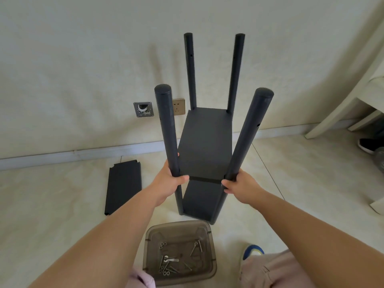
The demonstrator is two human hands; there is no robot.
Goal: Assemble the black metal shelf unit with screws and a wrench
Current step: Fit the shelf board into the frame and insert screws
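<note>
Two near posts of shelf unit (pixel 204 142) gripped: left hand (pixel 169 180); right hand (pixel 239 185).

Behind my view there's a gold wall socket (pixel 179 106) next to an open wiring box (pixel 143 109), a white table leg (pixel 340 109) right, black shoe (pixel 368 145) under it.

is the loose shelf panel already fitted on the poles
No, the loose shelf panel lies flat on the floor, left of the shelf unit.
</note>
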